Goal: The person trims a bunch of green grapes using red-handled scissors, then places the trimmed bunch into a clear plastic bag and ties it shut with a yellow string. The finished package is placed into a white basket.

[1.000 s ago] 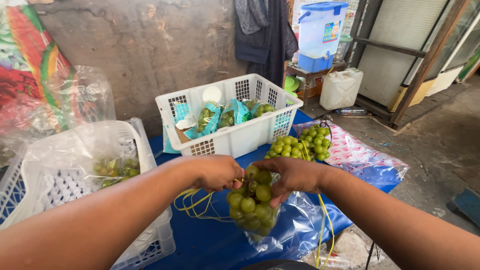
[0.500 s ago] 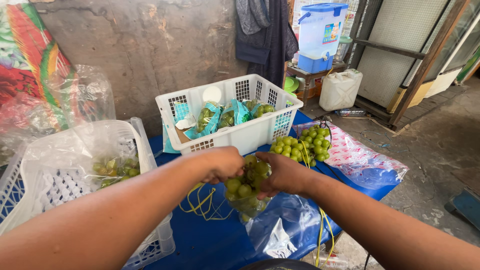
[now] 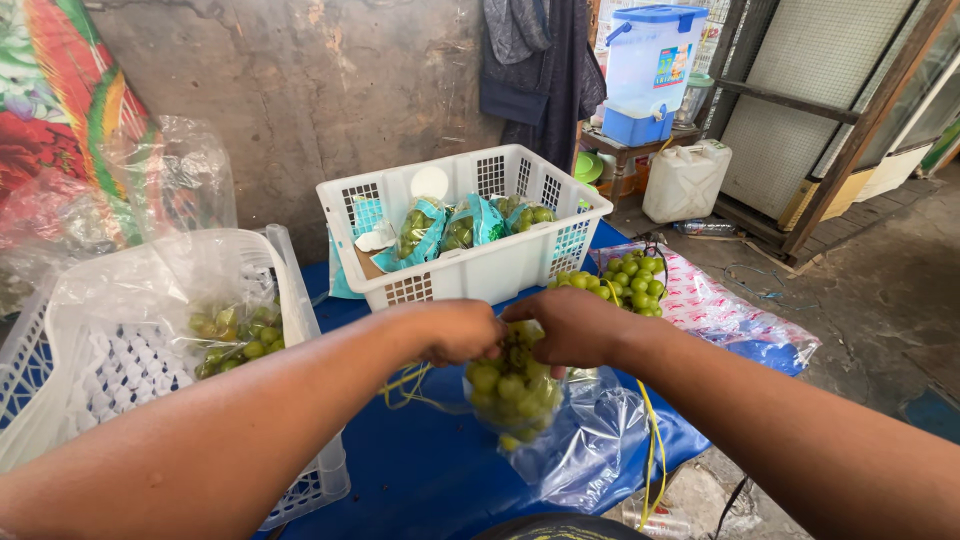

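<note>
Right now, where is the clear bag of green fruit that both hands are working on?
In the head view it hangs low at centre: the bag of green fruit is gripped at its top by the left hand and right hand, above the blue table cover, before the white basket.

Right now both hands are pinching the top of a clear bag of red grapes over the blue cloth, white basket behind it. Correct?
Not quite: the grapes are green, not red. The head view shows the left hand and right hand pinching the top of the clear bag of green grapes over the blue cloth, with the white basket behind it.
</note>
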